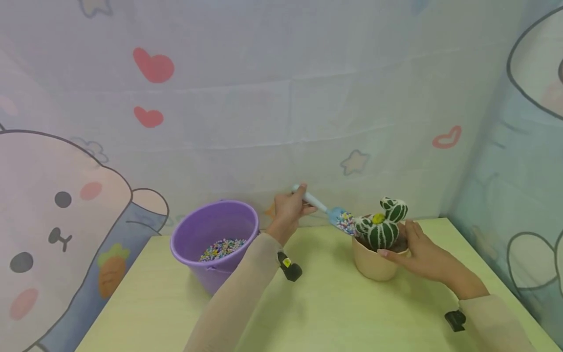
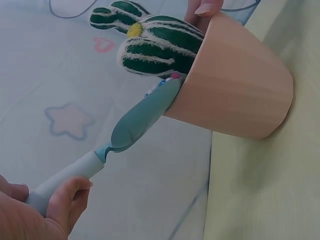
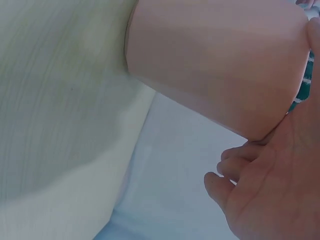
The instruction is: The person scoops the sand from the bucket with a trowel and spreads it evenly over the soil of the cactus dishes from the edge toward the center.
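The pot (image 1: 376,264) is stood upright on the worktop (image 1: 325,303), with the toy cactus (image 1: 381,237) set inside it. At the pot's left, the scoop (image 1: 335,215) is gripped by its handle in the left hand (image 1: 290,210); its blade is loaded with coloured beads (image 1: 346,223) and its tip is brought against the pot's rim, beside the cactus. At the pot's right, the rim is held by the right hand (image 1: 424,254), thumb towards the front and fingers farther back. Well to the pot's left, more beads are held in the purple bucket (image 1: 215,266). Beads could be spilled outside the pot if the scoop were tipped with its tip short of the rim, or rolled sideways. They could also be bounced off the cactus, as little room seems to be left beside it. If the rim were pushed hard by the blade, the pot might be tilted should the right hand's hold be loosened.
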### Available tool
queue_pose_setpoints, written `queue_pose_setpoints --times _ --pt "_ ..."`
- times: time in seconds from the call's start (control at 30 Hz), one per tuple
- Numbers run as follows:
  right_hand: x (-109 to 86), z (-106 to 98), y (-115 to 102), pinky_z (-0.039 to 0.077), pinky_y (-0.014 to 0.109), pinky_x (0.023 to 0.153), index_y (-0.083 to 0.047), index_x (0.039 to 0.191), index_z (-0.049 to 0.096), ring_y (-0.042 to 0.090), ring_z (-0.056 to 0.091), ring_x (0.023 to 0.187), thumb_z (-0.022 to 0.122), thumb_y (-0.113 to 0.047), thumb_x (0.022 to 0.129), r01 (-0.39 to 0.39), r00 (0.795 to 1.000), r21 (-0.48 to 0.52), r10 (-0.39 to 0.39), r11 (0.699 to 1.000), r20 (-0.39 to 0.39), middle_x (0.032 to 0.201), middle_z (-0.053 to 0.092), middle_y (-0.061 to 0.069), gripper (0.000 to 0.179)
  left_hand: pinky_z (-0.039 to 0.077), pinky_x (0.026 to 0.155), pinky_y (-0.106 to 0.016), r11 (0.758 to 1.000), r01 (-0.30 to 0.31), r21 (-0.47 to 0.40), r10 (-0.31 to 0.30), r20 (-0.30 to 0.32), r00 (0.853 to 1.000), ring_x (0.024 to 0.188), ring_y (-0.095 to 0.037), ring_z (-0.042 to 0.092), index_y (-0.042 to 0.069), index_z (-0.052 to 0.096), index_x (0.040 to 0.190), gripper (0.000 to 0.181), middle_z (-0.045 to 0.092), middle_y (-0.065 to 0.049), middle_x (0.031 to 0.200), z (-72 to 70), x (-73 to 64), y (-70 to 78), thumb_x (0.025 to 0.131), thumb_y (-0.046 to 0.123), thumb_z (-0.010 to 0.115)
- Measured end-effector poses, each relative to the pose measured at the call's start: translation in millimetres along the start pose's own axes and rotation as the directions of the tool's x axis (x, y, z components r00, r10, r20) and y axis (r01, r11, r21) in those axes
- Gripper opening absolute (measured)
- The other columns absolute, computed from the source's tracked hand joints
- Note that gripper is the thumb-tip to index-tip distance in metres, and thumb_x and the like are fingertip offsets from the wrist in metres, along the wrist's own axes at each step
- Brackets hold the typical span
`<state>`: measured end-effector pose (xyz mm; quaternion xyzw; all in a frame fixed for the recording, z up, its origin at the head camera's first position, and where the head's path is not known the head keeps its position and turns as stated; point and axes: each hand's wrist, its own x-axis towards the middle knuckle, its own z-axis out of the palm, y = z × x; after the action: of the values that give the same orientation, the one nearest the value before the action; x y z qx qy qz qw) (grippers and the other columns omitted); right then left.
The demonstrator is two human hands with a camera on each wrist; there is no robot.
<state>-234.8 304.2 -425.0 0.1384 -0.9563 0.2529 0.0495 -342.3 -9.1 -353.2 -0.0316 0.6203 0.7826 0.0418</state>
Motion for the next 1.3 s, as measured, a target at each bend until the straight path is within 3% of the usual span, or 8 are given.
queue_pose_setpoints --times 0.1,0.33,0.5,0.8,1.07,1.17,1.3 --pt "-0.7 1.4 -2.1 0.047 0.074 0.109 0.020 0.156 0.013 0.061 0.042 0.140 0.066 -0.057 0.099 -0.015 1.000 -0.045 0.014 0.999 -0.012 0.153 0.031 0.041 0.110 0.069 0.078 -0.025 1.000 -0.009 0.007 0.009 0.000 1.000 0.066 -0.016 0.079 -0.014 0.060 0.131 0.050 0.073 -0.029 0.110 1.0 0.5 0.4 0.108 0.030 0.063" --pt "-2.0 6.0 -3.5 0.050 0.074 0.105 0.025 0.153 0.015 0.065 0.040 0.139 0.061 -0.065 0.099 -0.069 0.998 -0.119 0.069 0.990 -0.005 0.155 0.026 0.048 0.115 0.069 0.077 -0.025 1.000 -0.013 0.015 0.013 -0.020 1.000 0.074 -0.020 0.081 -0.012 0.063 0.129 0.050 0.073 -0.029 0.112 4.4 -1.0 2.0 0.106 0.032 0.065" --pt "-3.9 4.9 -9.2 0.041 0.079 0.113 0.028 0.153 0.010 0.070 0.023 0.146 0.058 -0.071 0.097 -0.113 0.994 -0.177 0.112 0.978 -0.012 0.159 0.013 0.054 0.123 0.069 0.076 -0.025 0.999 -0.026 0.043 0.027 -0.019 0.999 0.073 -0.020 0.081 -0.012 0.065 0.127 0.049 0.073 -0.030 0.112 6.6 -3.7 4.9 0.106 0.033 0.066" --pt "-7.2 1.7 -21.5 0.034 0.081 0.116 0.026 0.155 0.011 0.070 0.017 0.148 0.054 -0.076 0.096 -0.163 0.986 -0.195 0.166 0.967 0.002 0.161 0.011 0.052 0.125 0.069 0.075 -0.025 0.996 -0.048 0.079 0.050 -0.028 0.998 0.069 -0.016 0.079 -0.009 0.069 0.120 0.045 0.075 -0.020 0.104 10.3 -2.8 6.6 0.105 0.033 0.067" --pt "-7.4 1.4 -20.3 0.035 0.078 0.118 0.026 0.153 0.016 0.068 0.022 0.148 0.049 -0.081 0.095 -0.163 0.986 -0.259 0.163 0.952 -0.018 0.159 0.018 0.052 0.127 0.069 0.073 -0.026 0.988 -0.091 0.123 0.097 -0.038 0.995 0.076 -0.022 0.081 -0.006 0.073 0.114 0.040 0.076 -0.020 0.102 16.0 -5.0 10.3 0.103 0.032 0.071" --pt "-5.3 -3.2 -13.8 0.032 0.080 0.119 0.027 0.154 0.012 0.070 0.017 0.149 0.054 -0.078 0.095 -0.134 0.990 -0.218 0.141 0.967 0.016 0.159 0.012 0.053 0.127 0.069 0.071 -0.026 0.986 -0.098 0.138 0.105 -0.043 0.993 0.078 -0.024 0.082 -0.006 0.073 0.115 0.041 0.077 -0.021 0.100 19.0 -5.5 11.3 0.102 0.032 0.072" --pt "-0.8 -11.2 -1.5 0.027 0.084 0.118 0.022 0.157 -0.004 0.069 0.008 0.151 0.067 -0.061 0.097 -0.068 0.994 -0.014 0.069 0.998 0.090 0.163 -0.002 0.050 0.124 0.069 0.070 -0.026 0.983 -0.111 0.149 0.119 -0.044 0.992 0.077 -0.024 0.081 -0.006 0.073 0.115 0.041 0.077 -0.020 0.100 22.4 -5.4 11.5 0.101 0.033 0.073"
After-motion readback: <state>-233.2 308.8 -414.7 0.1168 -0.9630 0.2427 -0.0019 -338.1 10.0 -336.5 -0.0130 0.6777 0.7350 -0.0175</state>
